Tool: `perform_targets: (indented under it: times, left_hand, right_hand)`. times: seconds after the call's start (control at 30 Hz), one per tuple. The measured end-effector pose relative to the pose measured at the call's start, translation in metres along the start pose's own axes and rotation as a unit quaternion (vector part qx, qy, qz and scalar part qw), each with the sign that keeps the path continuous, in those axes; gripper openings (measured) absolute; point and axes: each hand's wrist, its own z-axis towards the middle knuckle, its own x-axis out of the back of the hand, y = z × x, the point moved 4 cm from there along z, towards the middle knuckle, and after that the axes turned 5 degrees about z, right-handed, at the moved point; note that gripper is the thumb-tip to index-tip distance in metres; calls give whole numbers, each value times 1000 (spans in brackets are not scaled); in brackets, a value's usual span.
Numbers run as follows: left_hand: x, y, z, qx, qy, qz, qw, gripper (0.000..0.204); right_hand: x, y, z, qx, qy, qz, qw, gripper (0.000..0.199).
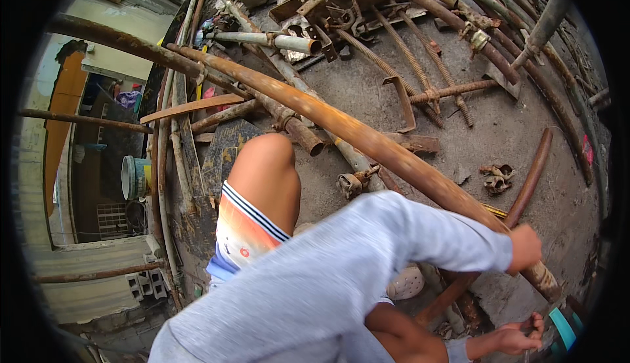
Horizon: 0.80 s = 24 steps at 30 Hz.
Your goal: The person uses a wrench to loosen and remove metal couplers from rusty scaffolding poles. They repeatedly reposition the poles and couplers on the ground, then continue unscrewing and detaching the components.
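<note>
While the left hand [525, 246] fingers wrap a long rusty pipe [367, 141], right hand [518, 337] fingers curled, threaded rods [420, 74] and clamps [354, 182] scattered around.

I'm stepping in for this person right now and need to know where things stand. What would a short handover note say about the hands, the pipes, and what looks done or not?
Left hand: closed around the long rusty pipe near its lower end; the grey sleeve crosses the body to reach it.
Right hand: low at the frame's edge, fingers curled; it may grip something thin, too small to tell.
Pipe: runs diagonally from upper left to lower right, over the concrete floor and other scrap.
Nearby: a curved rusty bar just right of the pipe; threaded rods and brackets piled at the top.
Done: pipe gripped.
Left: apparently moving it; one end still rests in the pile.
</note>
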Motion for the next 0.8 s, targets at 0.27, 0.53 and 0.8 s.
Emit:
perform_targets:
  times: [0.27, 0.53, 0.8]
  left_hand:
    - [67, -48, -87, -115, 40, -127, 984, 72]
    - [244, -296, -421, 233, -157, 179, 943, 101]
    - [219, -367, -503, 355, -205, 163, 897, 88]
  right_hand:
    - [-30, 48, -53, -55, -160, -36, 985, 52]
    - [-133, 69, -119, -113, -549, -211, 801, 50]
    - [-259, 60, -176, 123, -694, -144, 694, 23]
